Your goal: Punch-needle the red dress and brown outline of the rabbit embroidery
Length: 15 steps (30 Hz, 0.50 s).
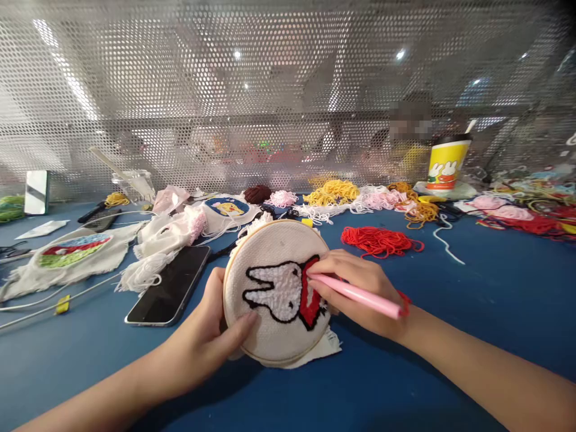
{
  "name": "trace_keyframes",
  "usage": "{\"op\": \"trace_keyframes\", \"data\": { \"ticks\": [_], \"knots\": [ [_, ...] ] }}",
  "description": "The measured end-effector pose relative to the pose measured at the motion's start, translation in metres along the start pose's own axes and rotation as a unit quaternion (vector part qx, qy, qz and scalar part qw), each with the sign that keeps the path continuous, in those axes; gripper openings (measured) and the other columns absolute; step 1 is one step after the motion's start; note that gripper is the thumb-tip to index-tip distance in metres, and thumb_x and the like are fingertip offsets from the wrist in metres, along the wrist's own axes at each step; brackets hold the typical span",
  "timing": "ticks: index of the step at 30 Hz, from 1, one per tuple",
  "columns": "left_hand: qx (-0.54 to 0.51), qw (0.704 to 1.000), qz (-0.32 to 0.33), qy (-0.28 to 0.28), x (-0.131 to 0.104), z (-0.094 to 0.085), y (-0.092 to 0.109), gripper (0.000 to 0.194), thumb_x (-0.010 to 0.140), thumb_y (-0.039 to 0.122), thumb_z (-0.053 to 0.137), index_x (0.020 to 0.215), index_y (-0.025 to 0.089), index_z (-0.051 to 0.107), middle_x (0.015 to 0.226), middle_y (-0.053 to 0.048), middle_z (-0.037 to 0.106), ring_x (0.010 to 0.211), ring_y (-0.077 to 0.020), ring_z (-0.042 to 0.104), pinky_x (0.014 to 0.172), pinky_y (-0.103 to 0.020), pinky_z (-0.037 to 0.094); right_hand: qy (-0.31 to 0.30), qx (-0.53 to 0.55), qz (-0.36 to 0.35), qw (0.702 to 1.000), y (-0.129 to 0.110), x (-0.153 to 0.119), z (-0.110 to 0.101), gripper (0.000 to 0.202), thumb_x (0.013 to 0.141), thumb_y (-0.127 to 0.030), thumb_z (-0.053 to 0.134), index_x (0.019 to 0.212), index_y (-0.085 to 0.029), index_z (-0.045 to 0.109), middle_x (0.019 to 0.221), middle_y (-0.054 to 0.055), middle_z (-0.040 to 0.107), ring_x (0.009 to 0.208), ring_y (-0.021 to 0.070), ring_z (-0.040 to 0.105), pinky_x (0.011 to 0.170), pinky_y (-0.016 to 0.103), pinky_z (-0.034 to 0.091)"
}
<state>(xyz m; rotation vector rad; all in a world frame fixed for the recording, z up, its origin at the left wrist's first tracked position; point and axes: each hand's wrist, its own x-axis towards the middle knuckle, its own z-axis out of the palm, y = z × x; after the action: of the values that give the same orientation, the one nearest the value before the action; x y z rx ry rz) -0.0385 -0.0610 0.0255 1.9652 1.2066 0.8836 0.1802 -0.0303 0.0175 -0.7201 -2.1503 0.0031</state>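
My left hand (pixel 220 324) grips the left rim of a round embroidery hoop (pixel 270 240), its thumb on the front of the cloth. Stretched in the hoop is cream fabric with a rabbit design (pixel 279 291) lying sideways, in white loops with black outlines and a partly filled red garment (pixel 310 297). My right hand (pixel 360 285) is closed round a pink punch needle pen (pixel 360 294), whose tip end meets the red area. The tip itself is hidden by my fingers. Red yarn shows by my right wrist. A red yarn bundle (pixel 380 240) lies just beyond that hand.
On the blue table (pixel 81 366), a phone (pixel 171 288) lies left of the hoop beside white yarn (pixel 144 273) and another embroidered cloth (pixel 74 252). Yellow yarn (pixel 335 192) and other bundles line the back, below a perforated metal screen (pixel 279 90). A yellow cup (pixel 447 162) stands back right.
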Motion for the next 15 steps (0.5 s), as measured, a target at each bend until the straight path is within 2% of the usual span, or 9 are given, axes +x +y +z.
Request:
{"op": "trace_keyframes", "data": {
  "ticks": [4, 9, 15],
  "knots": [
    [-0.074, 0.996, -0.049, 0.015, -0.003, 0.006, 0.000, 0.034, 0.076, 0.034, 0.045, 0.106, 0.025, 0.033, 0.086, 0.001, 0.044, 0.081, -0.0155, 0.045, 0.071, -0.025, 0.042, -0.027, 0.048, 0.069, 0.996, 0.001, -0.002, -0.003, 0.007, 0.075, -0.012, 0.050, 0.079, -0.017, 0.054, 0.076, 0.002, 0.060, 0.069, 0.0093, 0.055, 0.062, 0.020, 0.044],
    [-0.136, 0.988, -0.078, -0.007, 0.005, 0.004, -0.005, 0.034, 0.076, 0.033, 0.046, 0.107, 0.025, 0.034, 0.093, 0.000, 0.048, 0.097, -0.0192, 0.042, 0.082, -0.029, 0.039, 0.012, 0.054, 0.137, 0.989, -0.001, -0.008, -0.004, 0.002, 0.077, -0.020, 0.048, 0.077, -0.019, 0.045, 0.069, 0.000, 0.057, 0.060, 0.0100, 0.054, 0.059, 0.023, 0.045],
    [-0.158, 0.982, -0.104, -0.026, 0.008, 0.003, -0.008, 0.035, 0.076, 0.034, 0.046, 0.108, 0.026, 0.033, 0.093, 0.001, 0.050, 0.094, -0.0175, 0.045, 0.083, -0.029, 0.039, 0.043, 0.115, 0.184, 0.975, 0.000, -0.015, -0.003, 0.011, 0.074, -0.022, 0.049, 0.071, -0.020, 0.038, 0.055, -0.006, 0.045, 0.045, 0.0070, 0.043, 0.059, 0.028, 0.045]
  ]
}}
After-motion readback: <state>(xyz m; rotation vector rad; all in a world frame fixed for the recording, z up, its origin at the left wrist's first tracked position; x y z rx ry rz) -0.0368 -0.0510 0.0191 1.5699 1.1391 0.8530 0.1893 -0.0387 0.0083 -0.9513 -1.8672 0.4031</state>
